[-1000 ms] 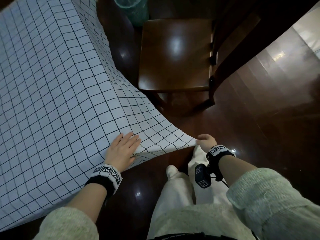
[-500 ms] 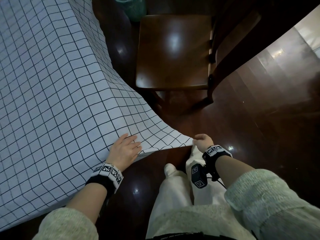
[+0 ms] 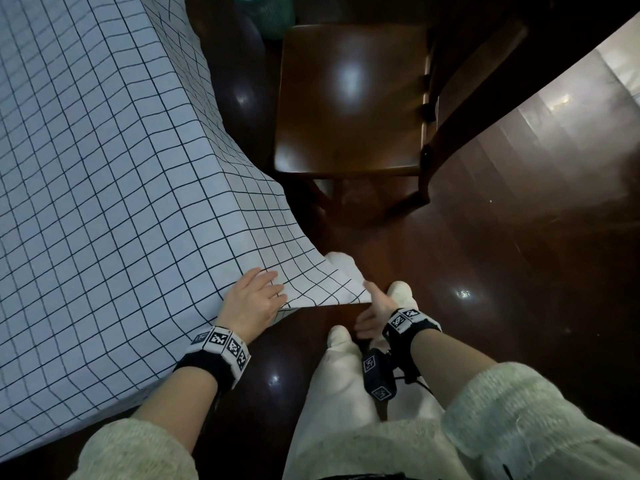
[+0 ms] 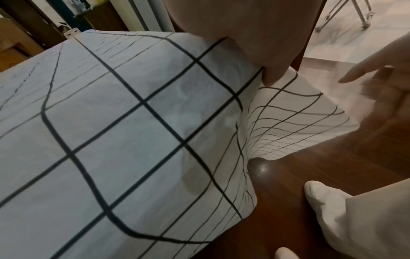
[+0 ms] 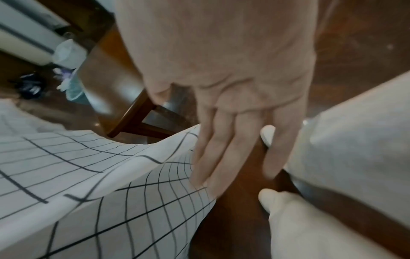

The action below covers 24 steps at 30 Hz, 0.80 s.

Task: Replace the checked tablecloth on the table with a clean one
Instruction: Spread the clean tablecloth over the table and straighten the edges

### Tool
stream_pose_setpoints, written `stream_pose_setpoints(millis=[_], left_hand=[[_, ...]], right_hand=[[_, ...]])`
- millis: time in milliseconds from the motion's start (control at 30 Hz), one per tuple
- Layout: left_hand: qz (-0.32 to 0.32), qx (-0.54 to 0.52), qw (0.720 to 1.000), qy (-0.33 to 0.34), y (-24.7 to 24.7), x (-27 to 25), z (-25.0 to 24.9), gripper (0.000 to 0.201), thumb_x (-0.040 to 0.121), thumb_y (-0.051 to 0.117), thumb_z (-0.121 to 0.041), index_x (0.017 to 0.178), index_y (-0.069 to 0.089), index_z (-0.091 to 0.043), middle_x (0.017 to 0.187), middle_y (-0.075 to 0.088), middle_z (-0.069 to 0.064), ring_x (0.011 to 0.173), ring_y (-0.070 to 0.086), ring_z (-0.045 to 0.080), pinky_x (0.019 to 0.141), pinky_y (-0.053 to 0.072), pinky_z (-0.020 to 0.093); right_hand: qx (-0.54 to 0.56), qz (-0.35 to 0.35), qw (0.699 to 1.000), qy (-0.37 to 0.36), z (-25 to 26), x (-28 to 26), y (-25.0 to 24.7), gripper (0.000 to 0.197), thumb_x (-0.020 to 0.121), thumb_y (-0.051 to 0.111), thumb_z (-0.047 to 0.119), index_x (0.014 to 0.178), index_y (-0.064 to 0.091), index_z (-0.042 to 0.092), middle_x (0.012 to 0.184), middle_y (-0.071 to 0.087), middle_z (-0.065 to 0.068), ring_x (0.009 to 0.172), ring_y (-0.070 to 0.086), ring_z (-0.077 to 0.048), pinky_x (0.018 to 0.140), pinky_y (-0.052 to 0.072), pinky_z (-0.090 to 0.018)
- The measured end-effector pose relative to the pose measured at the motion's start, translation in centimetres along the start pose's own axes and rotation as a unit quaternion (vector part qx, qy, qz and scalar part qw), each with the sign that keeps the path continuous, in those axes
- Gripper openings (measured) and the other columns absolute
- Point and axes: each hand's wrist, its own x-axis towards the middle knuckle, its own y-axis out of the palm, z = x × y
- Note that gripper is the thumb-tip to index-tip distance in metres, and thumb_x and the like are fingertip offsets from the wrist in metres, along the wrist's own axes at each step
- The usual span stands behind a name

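The checked tablecloth (image 3: 121, 202) is white with thin dark lines and covers the table at the left. Its near corner (image 3: 356, 294) hangs off the table edge toward my legs. My left hand (image 3: 254, 299) rests flat on the cloth at that table corner, fingers nearly straight; in the left wrist view the cloth (image 4: 133, 122) folds down just past it. My right hand (image 3: 372, 311) hovers beside the hanging corner with fingers spread and holds nothing. The right wrist view shows its straight fingers (image 5: 221, 149) brushing the cloth edge (image 5: 155, 175).
A dark wooden chair (image 3: 349, 98) stands just beyond the table corner, on the glossy dark wood floor (image 3: 502, 254). A green bin (image 3: 273, 15) sits behind it. My feet in white socks (image 3: 341, 263) stand under the hanging corner.
My right hand has let go of the cloth corner and opened its fingers. The corner has dropped and now hangs slack. My left hand stays on the cloth.
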Motion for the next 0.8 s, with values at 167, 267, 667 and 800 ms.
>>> stream_pose_setpoints(millis=[167, 267, 667, 800], left_hand=[[0.002, 0.000, 1.000, 0.022, 0.2, -0.4, 0.1, 0.022, 0.059, 0.089, -0.017, 0.077, 0.077, -0.019, 0.089, 0.074, -0.002, 0.100, 0.068, 0.025, 0.102, 0.031, 0.041], [-0.025, 0.003, 0.998, 0.056, 0.3, -1.0, 0.3, 0.015, 0.081, 0.062, -0.017, 0.079, 0.077, -0.019, 0.091, 0.074, -0.003, 0.104, 0.066, 0.023, 0.104, 0.030, 0.042], [-0.104, -0.056, 0.992, 0.041, 0.7, -3.4, 0.3, 0.021, 0.082, 0.063, -0.022, 0.101, 0.071, -0.018, 0.109, 0.069, -0.002, 0.112, 0.059, 0.020, 0.102, 0.040, 0.039], [-0.111, -0.059, 0.992, 0.004, 0.8, -4.9, -0.6, 0.030, 0.079, 0.066, -0.019, 0.109, 0.067, -0.015, 0.112, 0.066, 0.000, 0.112, 0.056, 0.021, 0.098, 0.042, 0.038]], right_hand=[[0.019, 0.222, 0.974, 0.030, -2.3, -1.1, 5.0, 0.092, 0.080, 0.034, 0.081, 0.125, 0.057, 0.003, 0.113, 0.069, -0.017, 0.098, 0.069, -0.028, 0.081, 0.047, -0.041], [0.071, 0.281, 0.957, 0.023, -3.3, 0.0, 8.0, 0.091, 0.080, 0.032, 0.082, 0.128, 0.055, 0.007, 0.118, 0.068, -0.011, 0.109, 0.064, -0.025, 0.100, 0.039, -0.050], [0.439, 0.218, 0.871, -0.031, -2.8, 2.7, 12.9, 0.034, 0.090, 0.060, 0.029, 0.115, 0.056, 0.006, 0.080, 0.070, -0.008, 0.071, 0.068, -0.022, 0.070, 0.052, -0.036], [0.513, 0.180, 0.839, -0.030, -2.7, 2.5, 12.4, 0.034, 0.093, 0.057, 0.022, 0.118, 0.057, 0.000, 0.078, 0.069, -0.015, 0.053, 0.068, -0.027, 0.050, 0.054, -0.031]])
